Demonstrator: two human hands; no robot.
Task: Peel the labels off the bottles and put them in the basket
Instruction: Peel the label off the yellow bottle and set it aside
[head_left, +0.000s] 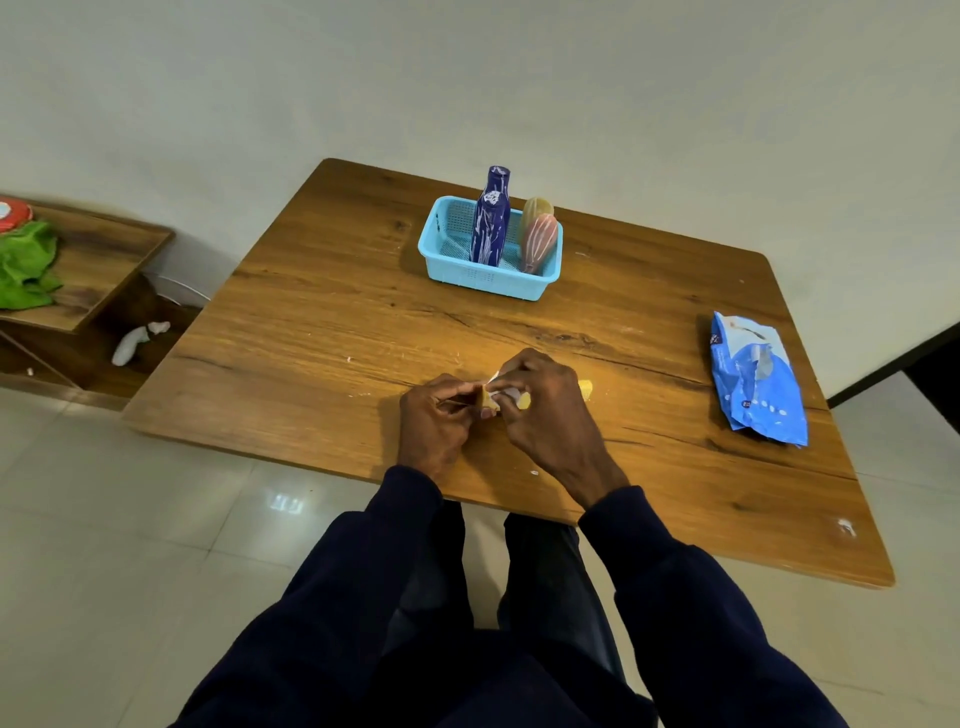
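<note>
Yellow bottle (585, 391) lies flat near the tabletop's (322, 332) near edge, long axis left-right along that edge; cap end hidden. Left hand (434, 415) grips its left end with curled fingers. Right hand (545, 405), curled over the middle, pinches the white label (510, 393). Blue basket (485, 283) sits toward the far edge.

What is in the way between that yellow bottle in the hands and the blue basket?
Nothing visible. The left hand and right hand hold the yellow bottle over the table; only bare wood lies between it and the basket. The blue packet lies far right. A blue bottle and a pink bottle already stand inside the basket.
</note>
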